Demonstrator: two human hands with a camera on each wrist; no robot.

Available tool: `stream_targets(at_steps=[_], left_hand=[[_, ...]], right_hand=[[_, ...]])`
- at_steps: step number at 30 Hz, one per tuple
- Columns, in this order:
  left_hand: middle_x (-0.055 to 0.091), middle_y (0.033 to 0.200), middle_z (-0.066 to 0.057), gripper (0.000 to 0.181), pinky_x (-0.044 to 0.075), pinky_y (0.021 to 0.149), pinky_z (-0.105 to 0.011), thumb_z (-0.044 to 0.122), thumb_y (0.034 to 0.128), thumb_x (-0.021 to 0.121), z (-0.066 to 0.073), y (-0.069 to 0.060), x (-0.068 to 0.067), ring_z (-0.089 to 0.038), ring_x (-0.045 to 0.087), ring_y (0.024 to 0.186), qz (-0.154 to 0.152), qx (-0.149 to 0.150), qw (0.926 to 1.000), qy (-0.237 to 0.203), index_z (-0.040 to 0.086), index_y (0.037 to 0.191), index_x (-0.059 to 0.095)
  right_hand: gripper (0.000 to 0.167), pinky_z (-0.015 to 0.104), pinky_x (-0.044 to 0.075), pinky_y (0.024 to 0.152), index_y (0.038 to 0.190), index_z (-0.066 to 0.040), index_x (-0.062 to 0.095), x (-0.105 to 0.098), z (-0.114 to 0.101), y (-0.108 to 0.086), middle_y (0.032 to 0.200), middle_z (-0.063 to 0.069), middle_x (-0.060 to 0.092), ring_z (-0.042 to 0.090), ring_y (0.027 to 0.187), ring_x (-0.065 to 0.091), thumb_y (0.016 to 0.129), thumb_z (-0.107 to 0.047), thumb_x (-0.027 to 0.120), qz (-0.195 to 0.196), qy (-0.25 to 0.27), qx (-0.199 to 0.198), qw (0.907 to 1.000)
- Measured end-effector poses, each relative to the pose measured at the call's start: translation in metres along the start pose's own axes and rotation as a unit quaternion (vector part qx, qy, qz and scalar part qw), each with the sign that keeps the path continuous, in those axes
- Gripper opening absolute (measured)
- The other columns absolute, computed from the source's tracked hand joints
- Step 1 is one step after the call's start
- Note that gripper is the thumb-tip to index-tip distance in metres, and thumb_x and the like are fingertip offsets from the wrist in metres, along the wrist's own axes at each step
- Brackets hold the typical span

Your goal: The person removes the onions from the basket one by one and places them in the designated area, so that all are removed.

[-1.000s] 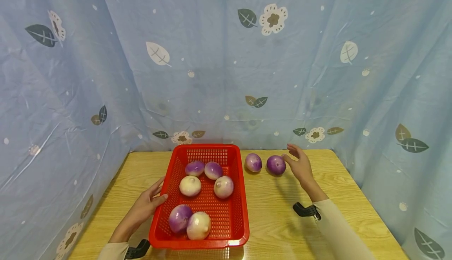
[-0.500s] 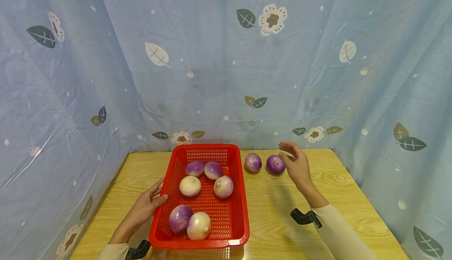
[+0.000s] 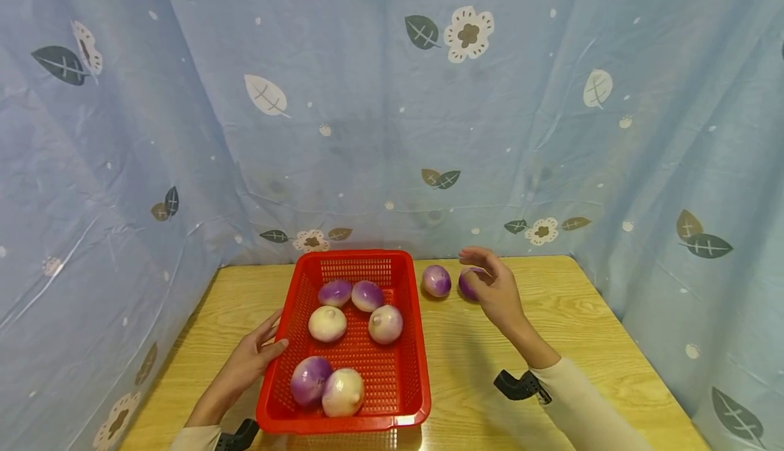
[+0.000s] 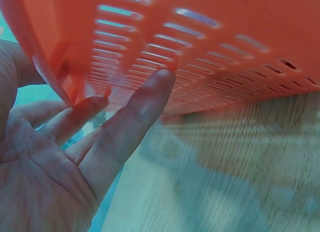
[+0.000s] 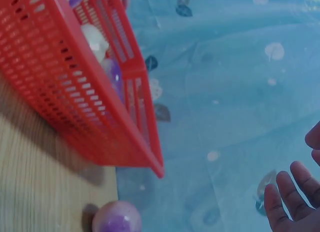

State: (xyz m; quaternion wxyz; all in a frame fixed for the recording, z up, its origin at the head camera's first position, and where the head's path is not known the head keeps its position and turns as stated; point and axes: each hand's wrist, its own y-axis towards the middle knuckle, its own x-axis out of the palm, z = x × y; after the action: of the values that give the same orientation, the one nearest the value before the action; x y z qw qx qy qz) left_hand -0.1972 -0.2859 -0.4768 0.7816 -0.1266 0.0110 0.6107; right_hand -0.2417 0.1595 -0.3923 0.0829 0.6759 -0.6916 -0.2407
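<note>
My left hand (image 3: 248,362) grips the left rim of a red plastic basket (image 3: 422,369). Its thumb lies over the rim, and its fingers (image 4: 145,99) press the slotted outer wall. Several glossy purple-and-white onions sit inside, including a pale onion (image 3: 343,392) near the front. Right of the basket, a light purple onion (image 3: 437,281) stands on the table. Beside it, a darker onion (image 3: 467,286) is partly hidden behind my right hand (image 3: 499,294). That hand is held loosely curved with nothing in its fingers; whether it touches the onion I cannot tell.
The wooden table (image 3: 588,342) ends at a blue patterned curtain (image 3: 392,131), which hangs along the back and both sides. The basket fills the table's middle-left, its back rim near the curtain.
My right hand has moved left, from beside the darker onion to in front of it, covering part of it. My left hand and the basket have stayed in place.
</note>
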Motion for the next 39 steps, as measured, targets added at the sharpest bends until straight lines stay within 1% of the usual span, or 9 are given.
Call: stream_targets(at_steps=[4, 9, 13, 15, 20, 23, 31, 35, 39], left_hand=[[0.031, 0.156, -0.028, 0.075, 0.060, 0.079, -0.043, 0.019, 0.0984, 0.059, 0.002, 0.001, -0.001, -0.041, 0.064, 0.114, 0.001, 0.001, 1.0000, 0.001, 0.018, 0.159, 0.015], [0.031, 0.155, -0.029, 0.075, 0.060, 0.080, -0.043, 0.019, 0.0985, 0.059, 0.002, 0.002, -0.001, -0.042, 0.064, 0.115, 0.003, 0.000, 1.0000, 0.006, 0.017, 0.159, 0.015], [0.036, 0.154, -0.026, 0.074, 0.060, 0.078, -0.044, 0.020, 0.0976, 0.061, 0.001, 0.002, 0.000, -0.041, 0.065, 0.113, 0.018, -0.014, 0.9997, 0.010, 0.021, 0.159, 0.019], [0.037, 0.154, -0.026, 0.073, 0.061, 0.077, -0.044, 0.020, 0.0972, 0.061, 0.001, 0.002, 0.000, -0.040, 0.066, 0.112, 0.024, -0.020, 0.9995, 0.012, 0.022, 0.158, 0.020], [0.035, 0.155, -0.026, 0.073, 0.060, 0.078, -0.044, 0.020, 0.0976, 0.060, 0.000, 0.003, 0.001, -0.040, 0.066, 0.113, 0.026, -0.023, 0.9993, 0.014, 0.022, 0.158, 0.020], [0.033, 0.156, -0.026, 0.072, 0.060, 0.079, -0.044, 0.019, 0.0980, 0.059, -0.001, 0.003, 0.001, -0.040, 0.064, 0.115, 0.027, -0.021, 0.9994, 0.011, 0.022, 0.158, 0.020], [0.030, 0.157, -0.025, 0.074, 0.060, 0.078, -0.045, 0.023, 0.0974, 0.061, -0.001, 0.000, 0.002, -0.038, 0.065, 0.113, 0.035, -0.041, 0.9984, 0.016, 0.022, 0.159, 0.019], [0.032, 0.157, -0.026, 0.076, 0.061, 0.077, -0.045, 0.025, 0.0966, 0.062, 0.000, 0.000, 0.002, -0.038, 0.067, 0.110, 0.033, -0.046, 0.9982, 0.019, 0.022, 0.159, 0.019], [0.032, 0.156, -0.027, 0.076, 0.061, 0.076, -0.045, 0.022, 0.0969, 0.061, 0.000, 0.001, 0.003, -0.038, 0.068, 0.108, 0.027, -0.044, 0.9985, 0.019, 0.020, 0.159, 0.018]], right_hand=[[0.033, 0.016, 0.051, 0.085, 0.125, -0.001, 0.059, 0.006, -0.008, 0.000, 0.115, -0.005, 0.064, 0.010, 0.105, 0.062, 0.092, 0.004, 0.058, -0.022, -0.007, -0.009, 0.9997], [0.034, 0.017, 0.051, 0.088, 0.126, -0.004, 0.059, 0.014, -0.016, 0.000, 0.121, 0.007, 0.064, 0.007, 0.108, 0.062, 0.093, 0.001, 0.059, -0.052, -0.014, -0.021, 0.9983], [0.035, 0.020, 0.053, 0.086, 0.127, 0.000, 0.057, 0.020, -0.020, 0.000, 0.123, 0.015, 0.063, 0.003, 0.107, 0.061, 0.092, 0.003, 0.058, -0.076, -0.006, -0.031, 0.9966], [0.035, 0.021, 0.055, 0.085, 0.127, 0.001, 0.057, 0.024, -0.021, 0.001, 0.123, 0.016, 0.063, 0.007, 0.107, 0.063, 0.092, 0.003, 0.059, -0.086, -0.005, -0.031, 0.9958], [0.036, 0.024, 0.055, 0.089, 0.129, -0.001, 0.056, 0.032, -0.027, 0.002, 0.122, 0.016, 0.065, 0.035, 0.113, 0.062, 0.093, 0.001, 0.061, -0.116, -0.004, -0.016, 0.9931], [0.037, 0.025, 0.054, 0.092, 0.130, -0.001, 0.055, 0.036, -0.031, 0.002, 0.122, 0.017, 0.064, 0.041, 0.114, 0.060, 0.094, -0.002, 0.062, -0.136, -0.001, -0.006, 0.9907], [0.039, 0.024, 0.053, 0.094, 0.132, -0.009, 0.056, 0.049, -0.031, 0.000, 0.129, 0.015, 0.061, 0.033, 0.114, 0.063, 0.093, -0.006, 0.064, -0.181, -0.001, -0.006, 0.9835], [0.039, 0.031, 0.054, 0.094, 0.131, -0.013, 0.057, 0.055, -0.030, -0.002, 0.130, 0.012, 0.061, 0.032, 0.115, 0.063, 0.093, -0.009, 0.065, -0.193, -0.009, -0.005, 0.9812], [0.040, 0.037, 0.054, 0.094, 0.132, -0.013, 0.056, 0.061, -0.031, -0.004, 0.130, 0.011, 0.060, 0.032, 0.114, 0.062, 0.093, -0.011, 0.065, -0.212, -0.010, -0.001, 0.9772]])
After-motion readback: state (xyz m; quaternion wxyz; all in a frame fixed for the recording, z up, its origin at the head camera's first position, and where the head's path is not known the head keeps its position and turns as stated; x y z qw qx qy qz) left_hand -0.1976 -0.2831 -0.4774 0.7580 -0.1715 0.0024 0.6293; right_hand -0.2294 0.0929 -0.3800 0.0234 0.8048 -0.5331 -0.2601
